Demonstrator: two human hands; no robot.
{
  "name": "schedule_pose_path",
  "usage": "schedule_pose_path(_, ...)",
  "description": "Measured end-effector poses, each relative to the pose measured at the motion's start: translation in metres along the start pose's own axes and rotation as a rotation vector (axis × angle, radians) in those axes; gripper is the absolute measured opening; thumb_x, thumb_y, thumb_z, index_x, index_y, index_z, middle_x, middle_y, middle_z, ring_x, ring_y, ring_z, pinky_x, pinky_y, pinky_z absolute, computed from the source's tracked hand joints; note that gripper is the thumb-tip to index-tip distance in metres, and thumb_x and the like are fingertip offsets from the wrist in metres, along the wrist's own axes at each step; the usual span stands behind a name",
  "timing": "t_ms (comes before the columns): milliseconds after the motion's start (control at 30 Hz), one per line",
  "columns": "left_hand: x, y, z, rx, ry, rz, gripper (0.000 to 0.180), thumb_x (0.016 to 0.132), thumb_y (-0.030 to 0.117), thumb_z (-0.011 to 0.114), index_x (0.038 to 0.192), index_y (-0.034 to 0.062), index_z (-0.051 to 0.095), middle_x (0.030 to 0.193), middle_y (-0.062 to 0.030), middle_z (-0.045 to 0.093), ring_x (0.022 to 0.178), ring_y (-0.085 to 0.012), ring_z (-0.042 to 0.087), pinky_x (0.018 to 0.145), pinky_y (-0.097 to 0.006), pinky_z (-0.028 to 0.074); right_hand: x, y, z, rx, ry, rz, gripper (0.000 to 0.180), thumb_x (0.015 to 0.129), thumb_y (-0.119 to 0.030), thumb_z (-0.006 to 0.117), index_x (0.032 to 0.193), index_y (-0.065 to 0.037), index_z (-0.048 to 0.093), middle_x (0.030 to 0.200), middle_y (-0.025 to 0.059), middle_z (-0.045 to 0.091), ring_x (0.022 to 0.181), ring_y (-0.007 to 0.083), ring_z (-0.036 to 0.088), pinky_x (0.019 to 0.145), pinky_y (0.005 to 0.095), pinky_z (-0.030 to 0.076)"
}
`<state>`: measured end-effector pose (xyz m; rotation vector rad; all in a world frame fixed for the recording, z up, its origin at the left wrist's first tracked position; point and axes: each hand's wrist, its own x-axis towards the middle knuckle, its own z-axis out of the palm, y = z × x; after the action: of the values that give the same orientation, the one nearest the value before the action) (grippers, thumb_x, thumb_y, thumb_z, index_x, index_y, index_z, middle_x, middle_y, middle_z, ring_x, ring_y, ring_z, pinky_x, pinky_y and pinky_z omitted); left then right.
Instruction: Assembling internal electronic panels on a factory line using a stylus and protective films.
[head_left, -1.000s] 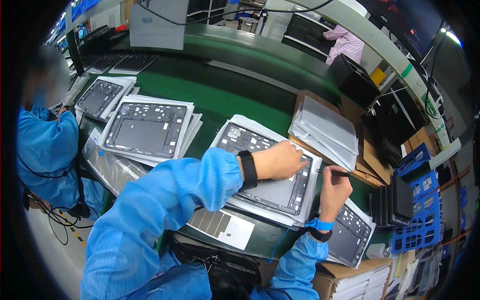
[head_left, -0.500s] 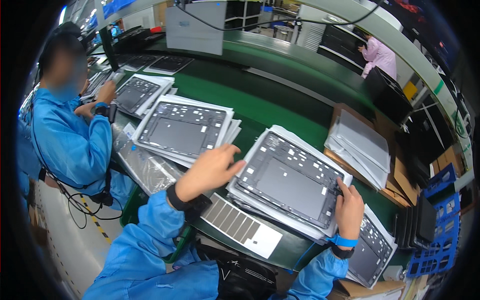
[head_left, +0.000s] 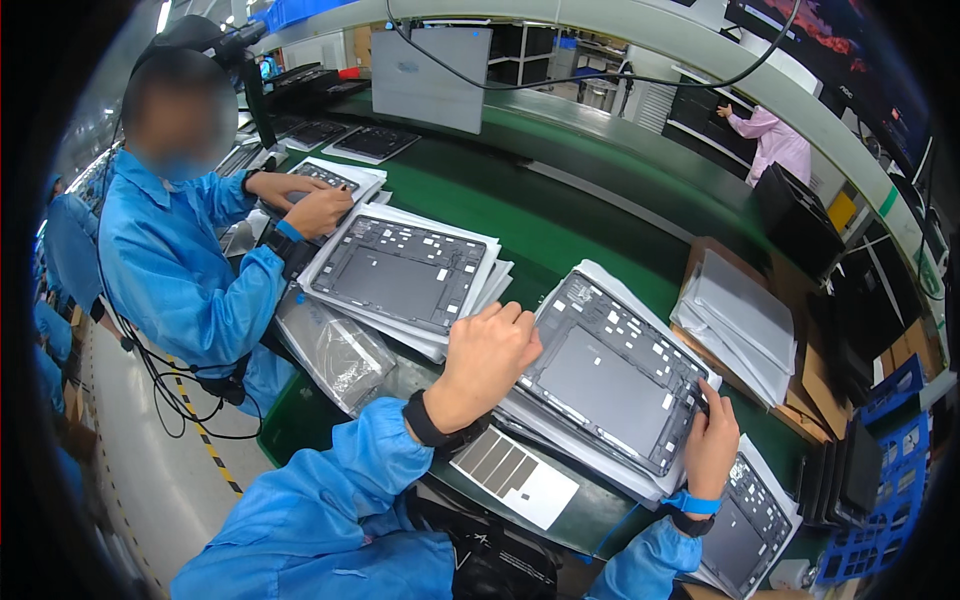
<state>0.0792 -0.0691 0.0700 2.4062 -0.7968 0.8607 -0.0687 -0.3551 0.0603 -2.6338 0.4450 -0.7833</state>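
Observation:
A dark grey tablet housing [head_left: 600, 375], dotted with small white pieces, lies on a stack of white sheets [head_left: 596, 442] in front of me. My left hand [head_left: 487, 362] is closed at the housing's left edge, knuckles up; its fingertips are partly hidden, so what they hold cannot be made out. At the right edge, my right hand [head_left: 712, 440] grips the housing, fingers curled over the rim near its corner. Below my left wrist lies a white card [head_left: 545, 496] with grey strips, partly covered by the wrist.
Another housing [head_left: 405, 275] lies on sheets to the left, beside a clear plastic bag [head_left: 340, 355]. A co-worker [head_left: 190, 260] handles a housing beyond. White sheets [head_left: 740, 315] sit in cardboard at right, near a further housing [head_left: 745, 520] and a blue rack [head_left: 885, 480].
My left hand has moved right to the housing's left edge, and its fingers have curled. My right hand keeps its place on the rim. The co-worker's hands have shifted onto a housing.

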Motion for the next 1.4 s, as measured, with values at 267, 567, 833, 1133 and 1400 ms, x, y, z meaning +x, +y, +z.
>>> schedule_pose_path(267,0.01,0.0,-0.005,-0.194,-0.226,-0.249,0.024,0.089,0.023,0.067,0.08,0.0004,0.063,0.07,-0.0166,0.066,0.065,-0.0379,0.066,0.06,-0.047,0.051,0.0,0.003,0.001,-0.026,0.027,-0.011,0.052,0.083,0.009,0.055,0.131,-0.008,0.065,0.092,0.0198,0.057,0.081,0.0403,0.062,0.073,0.049,0.049)
schedule_pose_path(567,0.009,-0.012,-0.008,-0.785,-0.472,-0.372,0.028,0.104,0.025,0.061,0.113,-0.0013,0.057,0.082,-0.0076,0.069,0.068,-0.013,0.061,0.062,-0.031,0.047,-0.003,0.005,0.004,-0.077,-0.04,-0.013,0.053,0.085,0.005,0.056,0.135,-0.01,0.064,0.093,0.0184,0.059,0.08,0.0392,0.063,0.074,0.0487,0.051)
schedule_pose_path(833,-0.008,-0.111,-0.079,-1.093,-0.258,-0.658,0.026,0.103,0.022,0.063,0.123,0.0066,0.057,0.094,-0.0037,0.072,0.079,-0.0077,0.068,0.059,-0.023,0.054,-0.003,0.002,0.004,0.11,0.043,-0.021,0.064,0.086,0.009,0.053,0.147,-0.009,0.052,0.105,0.0241,0.065,0.088,0.0435,0.066,0.076,0.0492,0.051)
schedule_pose_path(1133,-0.039,-0.292,-0.132,-1.006,-0.061,-0.863,0.026,0.105,0.024,0.058,0.12,0.0038,0.057,0.079,-0.0018,0.065,0.049,-0.0063,0.058,0.037,-0.019,0.042,0.0,0.003,-0.001,0.06,-0.044,-0.002,0.04,0.088,0.006,0.055,0.127,-0.001,0.064,0.105,0.0226,0.066,0.092,0.0436,0.065,0.081,0.0489,0.051)
schedule_pose_path(1400,-0.056,-0.325,-0.107,0.094,0.028,-0.573,0.022,0.1,0.02,0.063,0.111,0.0013,0.064,0.074,-0.0115,0.064,0.057,-0.025,0.063,0.053,-0.037,0.051,-0.007,-0.016,-0.009,0.152,0.214,0.078,0.028,0.097,0.0,0.053,0.121,0.002,0.067,0.091,0.0133,0.064,0.078,0.025,0.064,0.068,0.036,0.049)
